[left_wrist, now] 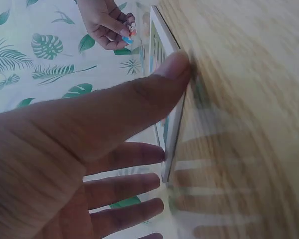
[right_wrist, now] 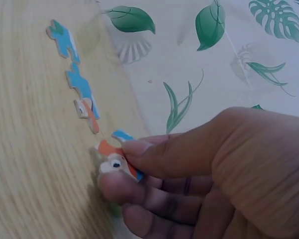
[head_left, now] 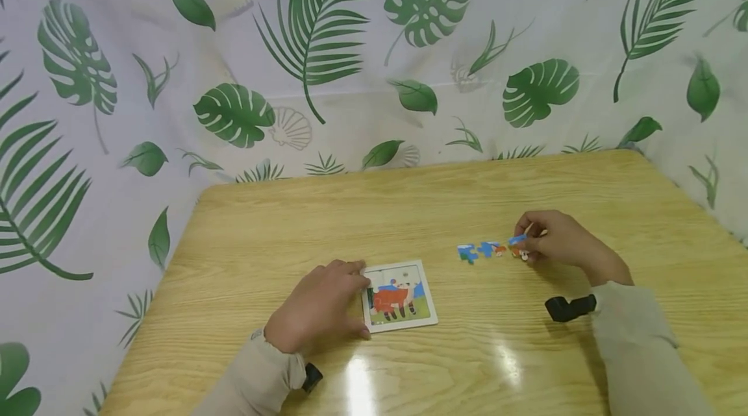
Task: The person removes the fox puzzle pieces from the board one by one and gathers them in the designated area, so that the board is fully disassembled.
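A jigsaw puzzle [head_left: 393,299] in a white-edged frame lies on the table, showing a red and white animal on grass. My left hand [head_left: 324,302] rests along its left side, the thumb [left_wrist: 171,67] at the near edge and the other fingers toward the far corner. Farther right, my right hand [head_left: 561,241] pinches a puzzle piece [right_wrist: 117,154] between thumb and fingers, with blue, orange and an eye printed on it. Left of that hand, two loose pieces lie in a row: a blue and green piece [head_left: 467,252] and a blue piece with orange [head_left: 487,248].
The wooden table [head_left: 315,221] meets a white leaf-print cloth [head_left: 350,111] at its back and sides. Black wrist cameras, the left one [head_left: 312,377] and the right one [head_left: 567,307], sit by the sleeves.
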The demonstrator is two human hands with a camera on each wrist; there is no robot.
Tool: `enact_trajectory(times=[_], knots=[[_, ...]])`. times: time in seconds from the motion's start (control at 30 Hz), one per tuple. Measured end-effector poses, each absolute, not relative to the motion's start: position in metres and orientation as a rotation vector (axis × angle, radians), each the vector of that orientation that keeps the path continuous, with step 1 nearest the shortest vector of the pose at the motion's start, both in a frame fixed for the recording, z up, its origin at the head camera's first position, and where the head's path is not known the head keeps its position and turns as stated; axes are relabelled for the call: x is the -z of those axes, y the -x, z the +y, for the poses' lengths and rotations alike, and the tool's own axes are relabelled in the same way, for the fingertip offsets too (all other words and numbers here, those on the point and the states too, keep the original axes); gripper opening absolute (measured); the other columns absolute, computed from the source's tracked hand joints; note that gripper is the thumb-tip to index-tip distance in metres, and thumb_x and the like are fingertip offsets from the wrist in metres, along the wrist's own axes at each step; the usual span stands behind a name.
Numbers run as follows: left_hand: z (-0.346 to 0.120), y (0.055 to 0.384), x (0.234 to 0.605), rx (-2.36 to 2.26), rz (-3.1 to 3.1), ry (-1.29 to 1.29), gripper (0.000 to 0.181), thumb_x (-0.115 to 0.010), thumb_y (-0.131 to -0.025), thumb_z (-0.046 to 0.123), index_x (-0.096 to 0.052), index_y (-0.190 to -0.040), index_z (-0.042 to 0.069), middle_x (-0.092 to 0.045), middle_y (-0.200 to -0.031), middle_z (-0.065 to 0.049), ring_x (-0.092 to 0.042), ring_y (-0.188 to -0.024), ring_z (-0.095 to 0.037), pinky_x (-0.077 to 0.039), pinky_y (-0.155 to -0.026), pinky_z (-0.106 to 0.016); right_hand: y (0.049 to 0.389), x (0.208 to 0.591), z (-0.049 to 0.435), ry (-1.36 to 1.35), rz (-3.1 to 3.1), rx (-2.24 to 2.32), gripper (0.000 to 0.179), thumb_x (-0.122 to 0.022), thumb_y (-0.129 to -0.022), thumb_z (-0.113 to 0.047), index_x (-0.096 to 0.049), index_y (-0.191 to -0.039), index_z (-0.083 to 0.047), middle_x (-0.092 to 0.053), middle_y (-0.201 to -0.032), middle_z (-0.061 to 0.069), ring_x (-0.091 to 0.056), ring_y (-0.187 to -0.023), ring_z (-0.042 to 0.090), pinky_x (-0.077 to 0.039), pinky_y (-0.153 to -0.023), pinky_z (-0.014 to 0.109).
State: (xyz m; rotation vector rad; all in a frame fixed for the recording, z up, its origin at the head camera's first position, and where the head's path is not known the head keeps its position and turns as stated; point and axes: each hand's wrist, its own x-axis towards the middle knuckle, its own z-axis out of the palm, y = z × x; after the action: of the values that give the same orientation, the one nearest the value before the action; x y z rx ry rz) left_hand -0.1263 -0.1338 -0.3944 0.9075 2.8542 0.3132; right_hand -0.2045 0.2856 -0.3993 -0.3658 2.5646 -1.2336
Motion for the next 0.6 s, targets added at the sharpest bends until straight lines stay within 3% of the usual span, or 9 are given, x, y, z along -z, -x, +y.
enact_trajectory(times=[0.27, 0.43, 0.6], knots=[[-0.135, 0.128, 0.397, -0.329, 2.834, -0.93, 0.072, -0.091, -0.076, 0.048, -0.07, -0.133, 0.009, -0.056, -0.15, -0.013, -0.052, -0.137, -0.033, -0.044, -0.11, -0.052, 0.206, 0.405, 0.287, 0.357, 2.709, 1.095, 0.007, -0.062, -0.1, 0.003, -0.059, -0.103, 0.008, -0.064, -0.082, 0.012, -0.067, -0.066, 0.022, -0.057, -0.056, 0.031], [-0.135, 0.129, 0.4, -0.384, 2.77, -0.933, 0.076, -0.087, -0.081, 0.046, -0.063, -0.143, 0.01, -0.048, -0.157, -0.01, -0.044, -0.144, -0.033, -0.037, -0.116, -0.051, 0.207, 0.407, 0.284, 0.312, 2.733, 1.051, 0.011, -0.066, -0.1, -0.003, -0.059, -0.101, 0.006, -0.064, -0.084, 0.011, -0.068, -0.069, 0.021, -0.058, -0.059, 0.031], [-0.134, 0.131, 0.402, -0.384, 2.75, -0.932, 0.078, -0.085, -0.084, 0.048, -0.059, -0.148, 0.012, -0.043, -0.161, -0.008, -0.041, -0.146, -0.032, -0.036, -0.116, -0.053, 0.207, 0.41, 0.285, 0.306, 2.76, 0.992, 0.009, -0.064, -0.099, -0.002, -0.059, -0.1, 0.005, -0.062, -0.082, 0.009, -0.061, -0.067, 0.02, -0.051, -0.056, 0.031]])
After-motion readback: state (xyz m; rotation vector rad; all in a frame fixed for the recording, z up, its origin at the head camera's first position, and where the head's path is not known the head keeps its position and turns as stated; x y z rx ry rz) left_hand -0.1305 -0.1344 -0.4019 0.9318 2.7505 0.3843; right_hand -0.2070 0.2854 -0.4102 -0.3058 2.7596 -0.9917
